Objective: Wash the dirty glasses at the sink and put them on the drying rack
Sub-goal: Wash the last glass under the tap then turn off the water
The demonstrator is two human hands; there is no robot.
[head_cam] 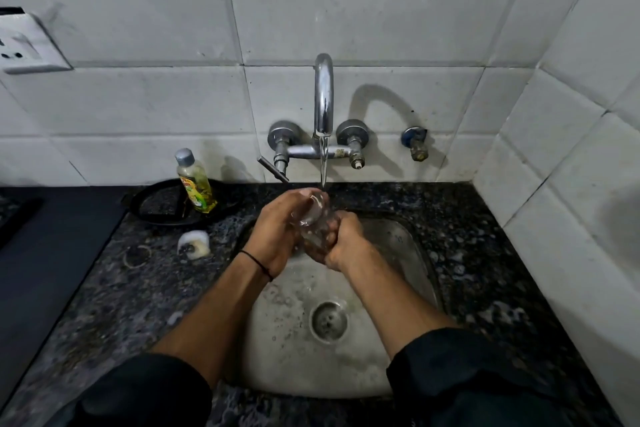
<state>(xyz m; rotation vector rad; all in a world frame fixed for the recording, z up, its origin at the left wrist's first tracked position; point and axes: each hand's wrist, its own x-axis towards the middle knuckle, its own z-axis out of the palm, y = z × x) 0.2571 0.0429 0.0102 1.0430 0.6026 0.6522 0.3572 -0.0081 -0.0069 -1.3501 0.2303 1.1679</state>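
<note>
Nearest to the camera are two dark sleeves, and the bare forearms reach forward over the steel sink (408,253), above its round drain (328,321). A thin black thread (258,263) goes around the left wrist.

Over the far part of the basin both hands hold one clear glass (313,218). The left hand (273,232) has its fingers curled around the upper part, near the mouth. The right hand (343,243) grips the lower part in a closed fist. The glass is tilted, with its mouth directly under the stream of water (324,163) from the tap (323,94).

I judge that this is the rinsing step. To do it well, the person should turn the glass slowly so the water reaches every side and also the inside. The right hand should keep a firm grip, because wet glass slips easily. The glass should stay low over the basin and away from the metal spout.

On the dark stone worktop (467,236), to the left, lie a white sponge (194,243) and a black pan (162,208). A bottle of yellow liquid (194,180) stands on the pan. Its label is yellow and green with a red mark, but the writing is too small to read. The drying rack is not in view.
</note>
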